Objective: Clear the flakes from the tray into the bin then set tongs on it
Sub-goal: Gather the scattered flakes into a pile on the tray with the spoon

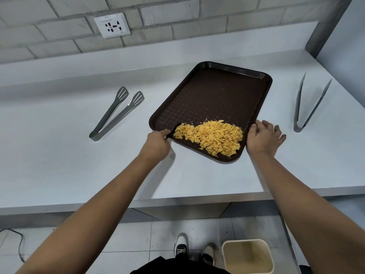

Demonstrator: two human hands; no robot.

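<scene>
Nearest us, on the floor just below the counter edge and a little right of our feet, stands the bin, its mouth open upward. Above it, on the counter, our left hand pinches the near-left corner of the tray, fingertips curled over the rim. Our right hand lies against the tray's near-right edge with the fingers loosely spread; the thumb seems to hook the rim, though we cannot tell how firmly it holds.

The flakes are heaped at the near end of the tray, between our two hands, and the far part is bare but for crumbs. The tray's long axis runs from near-left to far-right, so the heap already sits at the end closest to the bin. We judge the coming move as a lift and draw toward us and down to the right, pouring over the near corner.

Farther out, slotted tongs lie left of the tray and plain tongs lie right, each nearest the hand on its own side.
</scene>
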